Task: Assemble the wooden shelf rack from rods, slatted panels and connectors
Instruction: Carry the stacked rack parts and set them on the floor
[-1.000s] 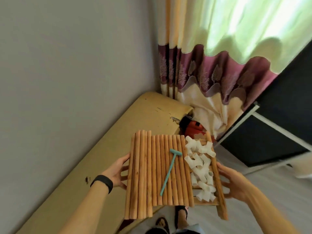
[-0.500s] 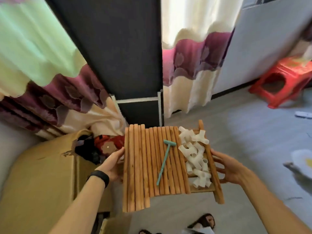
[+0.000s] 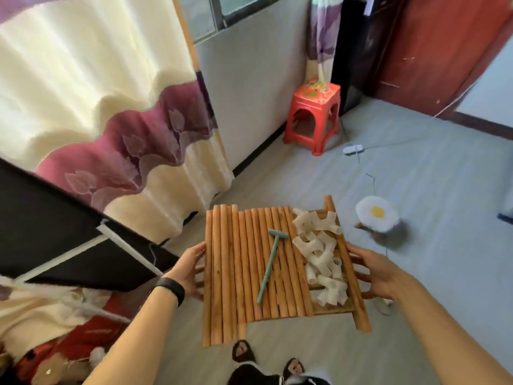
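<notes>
Plainly both forearms reach forward and slightly inward from the bottom corners of the view, carrying a load between them at about waist height above the grey floor (image 3: 416,176). The left hand (image 3: 191,269), with a black wristband (image 3: 170,289) on its wrist, grips the left edge of the slatted panel (image 3: 330,308); its thumb lies along the top and its fingers curl under the side. The right hand (image 3: 372,273) grips the opposite edge beside the side rail, thumb on top, fingers spread and hooked beneath.

On the panel lies a row of wooden rods (image 3: 244,268), side by side and pointing away from the person, covering the left and middle. A teal mallet (image 3: 270,269) rests diagonally across the rods, head at the far end. To the right of the rods sits a heap of white connectors (image 3: 319,259), touching the rail.

Farther off, a red stool (image 3: 315,118) stands by the wall, and a fried-egg-shaped thing (image 3: 376,218) lies on the floor.
</notes>
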The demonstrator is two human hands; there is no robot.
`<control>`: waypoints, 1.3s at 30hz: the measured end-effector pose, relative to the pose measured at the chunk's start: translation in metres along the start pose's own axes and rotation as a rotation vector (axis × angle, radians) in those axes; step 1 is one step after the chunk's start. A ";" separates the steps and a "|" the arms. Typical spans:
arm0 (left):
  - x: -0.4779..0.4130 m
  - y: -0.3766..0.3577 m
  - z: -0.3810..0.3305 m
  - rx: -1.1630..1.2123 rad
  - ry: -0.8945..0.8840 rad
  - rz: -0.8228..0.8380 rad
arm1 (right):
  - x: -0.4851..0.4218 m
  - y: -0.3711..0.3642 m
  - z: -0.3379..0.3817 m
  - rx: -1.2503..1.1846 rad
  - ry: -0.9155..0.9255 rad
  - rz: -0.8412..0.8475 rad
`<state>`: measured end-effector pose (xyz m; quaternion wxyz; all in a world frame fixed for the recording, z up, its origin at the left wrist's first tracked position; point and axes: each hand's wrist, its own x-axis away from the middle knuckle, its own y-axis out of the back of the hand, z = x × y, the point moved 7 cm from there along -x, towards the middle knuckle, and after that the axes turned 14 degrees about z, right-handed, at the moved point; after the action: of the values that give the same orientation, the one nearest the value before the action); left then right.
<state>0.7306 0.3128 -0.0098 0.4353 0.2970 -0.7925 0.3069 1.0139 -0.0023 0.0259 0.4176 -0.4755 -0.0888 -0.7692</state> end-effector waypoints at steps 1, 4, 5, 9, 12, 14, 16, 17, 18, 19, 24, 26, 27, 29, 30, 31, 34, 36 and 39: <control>-0.010 -0.018 -0.012 -0.041 0.011 0.021 | 0.002 0.016 0.003 -0.035 0.009 -0.011; -0.044 -0.066 -0.049 -0.149 0.033 0.083 | 0.003 0.057 0.017 -0.117 0.028 -0.044; -0.054 -0.083 -0.062 -0.180 0.035 0.099 | 0.002 0.070 0.024 -0.135 0.035 -0.056; -0.095 -0.141 -0.111 -0.249 0.051 0.107 | -0.008 0.116 0.057 -0.181 0.040 -0.110; -0.135 -0.175 -0.154 -0.270 0.061 0.140 | -0.026 0.148 0.092 -0.212 0.070 -0.135; -0.163 -0.198 -0.186 -0.289 0.066 0.163 | -0.040 0.168 0.120 -0.233 0.067 -0.156; -0.185 -0.218 -0.214 -0.281 0.084 0.160 | -0.050 0.186 0.145 -0.246 0.058 -0.179; -0.197 -0.229 -0.227 -0.277 0.086 0.167 | -0.055 0.194 0.160 -0.249 0.063 -0.179; -0.207 -0.239 -0.240 -0.282 0.084 0.175 | -0.060 0.203 0.175 -0.251 0.065 -0.182; -0.218 -0.249 -0.253 -0.286 0.087 0.176 | -0.065 0.212 0.189 -0.250 0.063 -0.192; -0.257 -0.294 -0.308 -0.302 0.119 0.183 | -0.085 0.246 0.253 -0.239 0.047 -0.193; -0.275 -0.307 -0.326 -0.284 0.128 0.175 | -0.100 0.264 0.278 -0.245 0.031 -0.192; -0.282 -0.313 -0.334 -0.275 0.131 0.172 | -0.109 0.274 0.289 -0.241 0.016 -0.188; -0.299 -0.327 -0.350 -0.271 0.132 0.161 | -0.132 0.295 0.314 -0.238 -0.021 -0.163; -0.307 -0.334 -0.358 -0.267 0.129 0.144 | -0.145 0.307 0.325 -0.231 -0.035 -0.162; -0.316 -0.340 -0.366 -0.258 0.123 0.128 | -0.158 0.319 0.338 -0.217 -0.041 -0.154; -0.341 -0.355 -0.392 -0.210 0.094 0.057 | -0.196 0.350 0.387 -0.177 -0.063 -0.117; -0.352 -0.363 -0.404 -0.158 0.084 0.027 | -0.214 0.364 0.422 -0.115 -0.081 -0.104; -0.364 -0.366 -0.416 -0.062 0.065 -0.024 | -0.243 0.374 0.471 -0.012 -0.108 -0.064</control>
<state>1.3734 0.4646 -0.0644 0.4737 0.2827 -0.7833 0.2864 1.6439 0.1474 -0.0166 0.3847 -0.5157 -0.1219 -0.7558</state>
